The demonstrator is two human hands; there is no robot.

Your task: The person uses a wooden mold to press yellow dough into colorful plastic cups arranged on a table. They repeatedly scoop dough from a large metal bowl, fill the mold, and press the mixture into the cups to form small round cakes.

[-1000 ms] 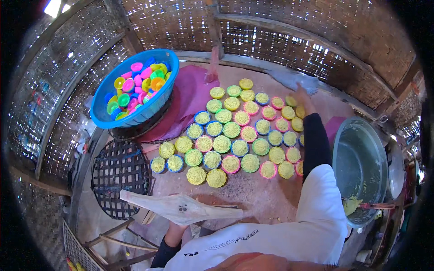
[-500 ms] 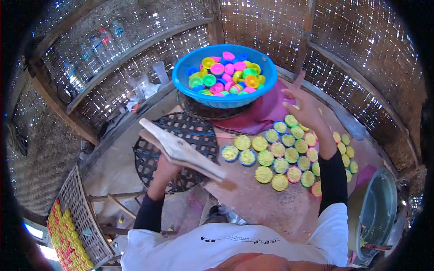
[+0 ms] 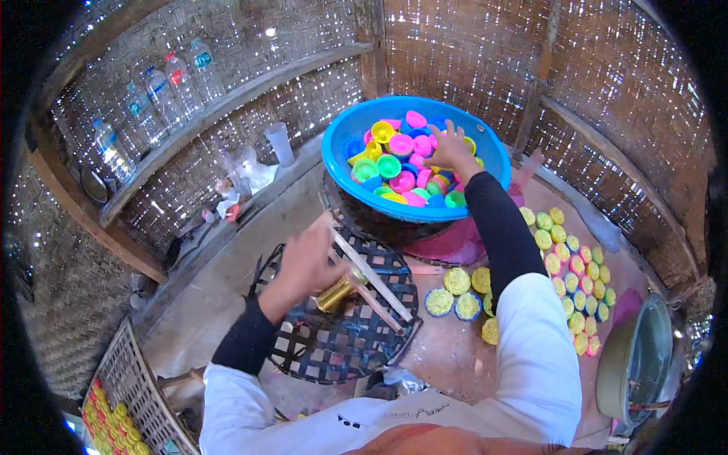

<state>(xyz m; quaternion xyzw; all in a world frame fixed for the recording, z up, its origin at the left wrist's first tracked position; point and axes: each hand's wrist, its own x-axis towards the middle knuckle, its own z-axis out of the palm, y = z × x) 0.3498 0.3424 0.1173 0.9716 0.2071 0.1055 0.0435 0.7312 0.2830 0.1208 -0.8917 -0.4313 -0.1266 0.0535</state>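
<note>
My left hand (image 3: 309, 256), somewhat blurred, grips a pale wooden tool (image 3: 371, 277) with a brass cylinder (image 3: 332, 297) beneath it, over a round dark lattice tray (image 3: 326, 353). My right hand (image 3: 447, 152) reaches into a blue basin (image 3: 356, 201), fingers spread among pink, green, yellow and blue plastic cups (image 3: 402, 144). To the right, filled cups (image 3: 456, 280) with pale yellow contents stand in rows on the floor.
A grey-green tub (image 3: 618, 364) stands at the right. A woven rack (image 3: 140, 364) with red and yellow items is at lower left. Plastic bottles (image 3: 174, 91) line a wall beam. A clear plastic cup (image 3: 279, 144) and bags (image 3: 250, 174) lie along the left ledge.
The view has swung toward the basin. My right hand has moved from beside the filled cups into the basin. The wooden tool has turned over, showing the brass cylinder.
</note>
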